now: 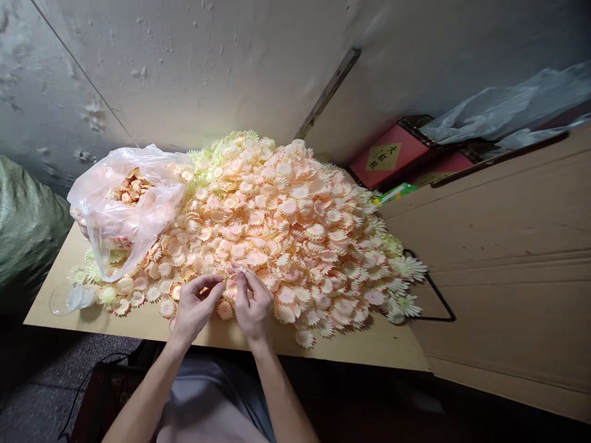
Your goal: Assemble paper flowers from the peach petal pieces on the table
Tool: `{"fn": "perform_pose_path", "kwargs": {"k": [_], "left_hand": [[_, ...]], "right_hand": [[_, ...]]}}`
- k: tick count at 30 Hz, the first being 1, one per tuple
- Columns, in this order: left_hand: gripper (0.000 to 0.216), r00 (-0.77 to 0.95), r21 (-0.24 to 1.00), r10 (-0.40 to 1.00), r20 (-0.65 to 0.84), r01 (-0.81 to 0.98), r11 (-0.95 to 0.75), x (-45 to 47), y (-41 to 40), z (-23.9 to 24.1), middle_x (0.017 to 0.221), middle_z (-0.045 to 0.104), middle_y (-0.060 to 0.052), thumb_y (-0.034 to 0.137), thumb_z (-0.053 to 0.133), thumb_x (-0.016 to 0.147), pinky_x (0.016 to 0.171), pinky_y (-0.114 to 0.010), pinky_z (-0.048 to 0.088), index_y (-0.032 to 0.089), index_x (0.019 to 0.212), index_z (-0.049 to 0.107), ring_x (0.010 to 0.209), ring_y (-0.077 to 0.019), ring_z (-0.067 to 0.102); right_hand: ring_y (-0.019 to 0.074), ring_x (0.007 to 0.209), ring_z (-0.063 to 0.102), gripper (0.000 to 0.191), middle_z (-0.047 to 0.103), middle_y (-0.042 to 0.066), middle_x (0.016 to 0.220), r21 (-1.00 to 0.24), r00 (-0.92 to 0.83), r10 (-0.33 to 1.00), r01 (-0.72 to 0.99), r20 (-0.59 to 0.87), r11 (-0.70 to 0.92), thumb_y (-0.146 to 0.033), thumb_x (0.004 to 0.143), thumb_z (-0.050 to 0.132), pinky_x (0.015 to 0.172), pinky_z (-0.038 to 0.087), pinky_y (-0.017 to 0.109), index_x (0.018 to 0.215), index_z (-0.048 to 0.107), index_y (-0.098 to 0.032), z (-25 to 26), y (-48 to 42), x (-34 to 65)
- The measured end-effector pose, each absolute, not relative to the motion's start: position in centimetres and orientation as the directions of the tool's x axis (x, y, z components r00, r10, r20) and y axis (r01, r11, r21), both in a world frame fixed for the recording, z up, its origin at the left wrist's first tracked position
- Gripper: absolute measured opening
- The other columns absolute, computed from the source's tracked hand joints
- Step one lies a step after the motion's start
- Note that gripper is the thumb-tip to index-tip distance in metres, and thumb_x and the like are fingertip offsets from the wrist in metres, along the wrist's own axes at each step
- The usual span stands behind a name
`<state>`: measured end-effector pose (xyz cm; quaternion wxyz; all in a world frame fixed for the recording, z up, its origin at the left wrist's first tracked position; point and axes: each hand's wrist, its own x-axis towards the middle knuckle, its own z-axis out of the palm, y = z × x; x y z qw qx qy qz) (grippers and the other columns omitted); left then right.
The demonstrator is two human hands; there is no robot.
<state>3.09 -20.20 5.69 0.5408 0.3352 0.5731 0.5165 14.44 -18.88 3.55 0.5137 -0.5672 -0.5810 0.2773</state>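
A large heap of pale pink and cream artificial flower pieces [286,227] with toothed petals covers the table. At its front edge my left hand [198,301] is closed in a pinch, thumb against fingers. Close beside it my right hand [253,301] pinches too, its fingertips near a pale flower piece. What lies between the fingertips is too small to make out. One round flower piece [225,309] lies on the table between my hands. A thin plastic bag [161,215] with reddish-brown petal pieces [133,186] inside stands to the left of the heap.
A clear plastic cup [69,299] lies at the table's [138,332] left front. Cardboard [503,277] stands along the right side, by a dark metal bracket [443,295]. Red boxes [392,154] sit behind. A green sack [28,227] is at far left.
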Motion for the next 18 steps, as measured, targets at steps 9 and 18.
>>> {"fn": "perform_pose_path", "kwargs": {"k": [9,18], "left_hand": [[0.023,-0.327,0.966,0.91,-0.256,-0.109,0.232,1.6,-21.1,4.8,0.078,0.074,-0.005,0.034,0.077,0.069,0.064,-0.022,0.054,0.015,0.081,0.073,0.069,-0.0151,0.068],[0.028,-0.276,0.972,0.932,-0.234,-0.075,0.221,0.6,-20.6,4.5,0.087,0.075,-0.007,0.039,0.076,0.074,0.071,-0.025,0.056,0.016,0.09,0.075,0.079,-0.0177,0.07]], "right_hand": [[0.0265,0.099,0.071,0.042,0.062,0.02,0.127,-0.985,0.636,0.755,0.049,0.159,0.165,-0.046,0.1,0.032,0.071,0.061,0.038,0.12,0.057,-0.018,5.5,-16.7,16.7],[0.0284,0.122,0.06,0.042,0.065,0.012,0.128,-0.829,-0.127,0.954,0.472,0.273,0.3,-0.044,0.088,0.064,0.101,0.052,0.048,0.125,0.064,-0.024,5.3,-16.3,16.6]]}}
